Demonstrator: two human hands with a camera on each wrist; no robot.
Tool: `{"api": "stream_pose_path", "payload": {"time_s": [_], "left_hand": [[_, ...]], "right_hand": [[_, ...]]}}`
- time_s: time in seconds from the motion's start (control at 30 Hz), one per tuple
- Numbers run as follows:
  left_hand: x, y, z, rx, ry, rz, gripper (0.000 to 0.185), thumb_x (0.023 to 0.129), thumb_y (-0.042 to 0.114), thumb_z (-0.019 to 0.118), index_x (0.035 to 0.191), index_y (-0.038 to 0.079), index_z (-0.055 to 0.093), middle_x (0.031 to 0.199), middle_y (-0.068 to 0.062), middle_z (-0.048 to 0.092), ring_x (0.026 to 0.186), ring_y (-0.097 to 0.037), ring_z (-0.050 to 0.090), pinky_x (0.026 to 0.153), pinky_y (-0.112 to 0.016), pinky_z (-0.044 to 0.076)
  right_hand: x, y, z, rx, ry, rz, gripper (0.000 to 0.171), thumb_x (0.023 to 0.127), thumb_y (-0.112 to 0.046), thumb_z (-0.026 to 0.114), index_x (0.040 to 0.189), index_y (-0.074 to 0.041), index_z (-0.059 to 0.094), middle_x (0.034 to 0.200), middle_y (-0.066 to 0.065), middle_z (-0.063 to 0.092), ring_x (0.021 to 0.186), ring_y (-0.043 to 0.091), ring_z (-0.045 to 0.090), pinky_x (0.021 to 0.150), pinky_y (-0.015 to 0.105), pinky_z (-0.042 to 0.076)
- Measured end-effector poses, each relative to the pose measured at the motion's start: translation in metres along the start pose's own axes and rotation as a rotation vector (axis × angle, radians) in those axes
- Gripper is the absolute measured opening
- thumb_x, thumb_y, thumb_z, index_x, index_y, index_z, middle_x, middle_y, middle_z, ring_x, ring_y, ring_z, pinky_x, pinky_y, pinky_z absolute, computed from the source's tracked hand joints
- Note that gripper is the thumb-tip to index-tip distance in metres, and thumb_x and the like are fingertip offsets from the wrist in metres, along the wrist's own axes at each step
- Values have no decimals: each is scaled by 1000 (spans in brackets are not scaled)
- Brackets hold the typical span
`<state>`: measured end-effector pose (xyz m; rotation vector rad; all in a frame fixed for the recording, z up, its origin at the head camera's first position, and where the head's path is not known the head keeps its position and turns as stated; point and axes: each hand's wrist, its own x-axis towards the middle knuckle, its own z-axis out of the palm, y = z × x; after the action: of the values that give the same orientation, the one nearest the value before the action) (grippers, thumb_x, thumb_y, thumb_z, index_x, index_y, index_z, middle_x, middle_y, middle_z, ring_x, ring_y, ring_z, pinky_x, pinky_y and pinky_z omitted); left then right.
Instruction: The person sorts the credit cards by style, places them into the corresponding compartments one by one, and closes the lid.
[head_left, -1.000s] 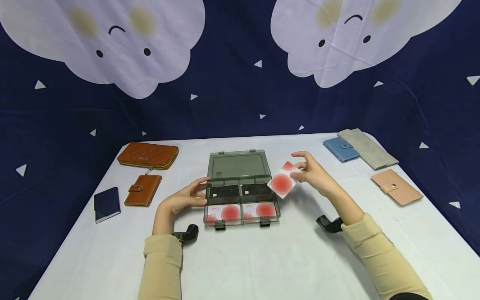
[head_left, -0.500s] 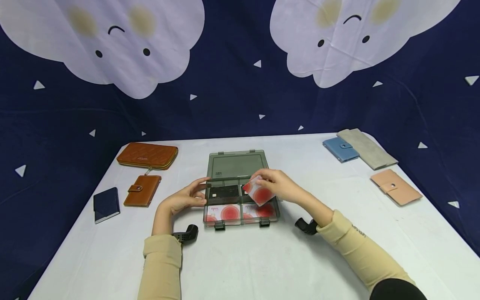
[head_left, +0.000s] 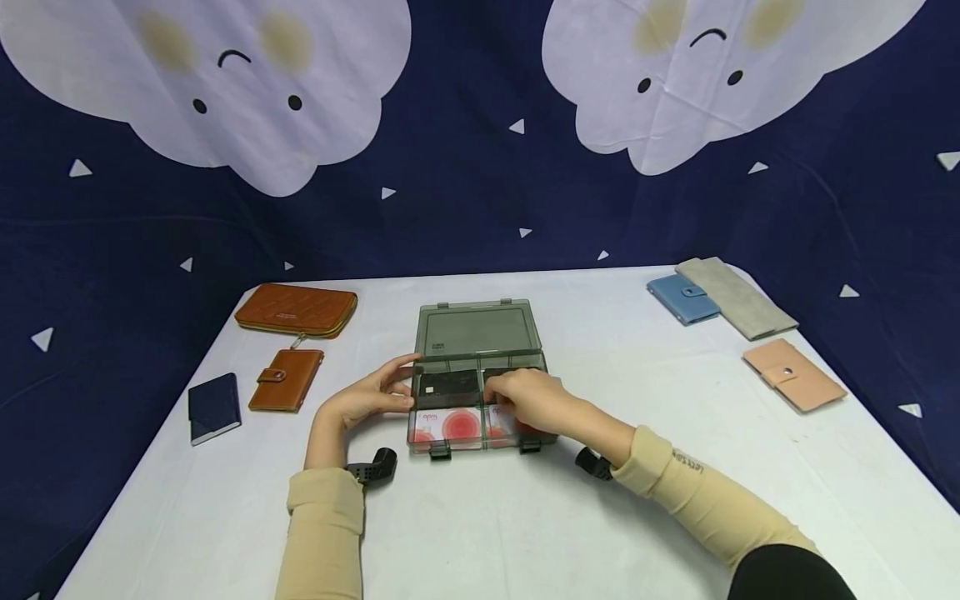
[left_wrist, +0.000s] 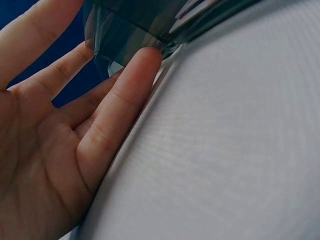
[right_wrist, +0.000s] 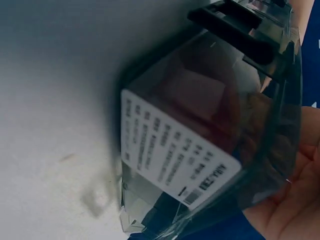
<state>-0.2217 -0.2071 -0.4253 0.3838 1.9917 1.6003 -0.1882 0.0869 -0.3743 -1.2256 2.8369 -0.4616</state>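
A translucent grey-green plastic box (head_left: 480,446) stands with its lid (head_left: 477,327) folded back. Black cards (head_left: 447,389) lie in the back compartments. White cards with red circles (head_left: 459,425) lie in the front ones. My left hand (head_left: 371,395) rests against the box's left side; in the left wrist view its thumb (left_wrist: 120,107) lies straight along the wall. My right hand (head_left: 536,400) reaches down into the box's right half, over the front right compartment, where a red-and-white card (head_left: 498,419) shows partly. Its fingertips are hidden, so I cannot tell whether they hold a card.
On the white table's left lie a brown zip wallet (head_left: 296,310), a brown card holder (head_left: 287,380) and a navy booklet (head_left: 215,408). At the right are a blue card holder (head_left: 682,298), a beige wallet (head_left: 737,297) and a pink one (head_left: 793,375).
My right hand has moved left and down from beside the box into its right half. The red-and-white cards it held are out of sight beneath it. My left hand stays put.
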Motion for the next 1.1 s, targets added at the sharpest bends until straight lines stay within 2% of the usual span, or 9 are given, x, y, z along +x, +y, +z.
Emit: {"api": "stream_pose_path", "payload": {"time_s": [0.23,0.4,0.57,0.7,0.8,0.87,0.93,1.0,1.1], "left_hand": [[0,-1,-1,-3,3,1,85,82,9,69,148,16,16,149,-21,16,99,-16,50,86,-31,43],[1,0,0,-7,0,1,84,82,8,68,148,16,16,149,-21,16,99,-16,49,85,-31,43],[0,0,2,-10,-8,8,84,83,8,67,149,15,16,149,-21,15,98,-16,49,85,-32,43],[0,0,2,-12,-7,-5,83,83,8,67,148,18,17,150,-20,16,100,-17,48,85,-32,42],[0,0,2,-44,-3,-7,89,82,7,68,149,22,12,149,-19,16,99,-17,47,82,-31,44],[0,1,2,-76,-7,1,95,81,5,68,149,24,5,150,-21,14,98,-17,46,80,-30,45],[1,1,3,-109,-11,9,100,81,3,68,149,25,-2,150,-22,13,97,-16,46,78,-29,46],[2,1,4,-128,-11,12,103,81,2,68,149,26,-5,150,-22,13,96,-15,46,77,-28,47],[3,-1,5,-135,-7,14,103,81,2,68,148,25,-7,149,-23,13,95,-15,46,77,-27,47]], "right_hand": [[0,5,-8,27,33,-26,18,81,1,65,94,-11,69,80,0,69,71,12,63,62,26,49],[16,38,-26,152,130,212,17,85,-4,61,102,-6,65,91,8,69,81,21,64,70,34,50],[40,102,-25,367,91,531,39,91,-15,56,125,0,47,108,21,60,91,31,59,76,41,47],[63,177,17,634,14,627,59,88,-27,61,135,-2,36,99,17,59,73,22,58,69,36,49],[80,234,56,820,17,622,72,81,-20,68,138,2,29,96,17,55,62,17,57,60,30,50],[89,253,68,908,18,646,79,77,-9,66,142,3,23,110,21,51,63,16,58,61,30,51],[89,254,68,1017,41,645,83,75,-2,63,144,1,18,121,21,47,58,12,54,55,25,48],[83,231,50,1125,77,649,83,75,2,60,146,-4,18,127,19,46,57,9,50,53,22,44],[68,191,21,1352,175,535,73,80,1,58,144,-8,25,118,13,54,65,8,54,61,22,45]]}}
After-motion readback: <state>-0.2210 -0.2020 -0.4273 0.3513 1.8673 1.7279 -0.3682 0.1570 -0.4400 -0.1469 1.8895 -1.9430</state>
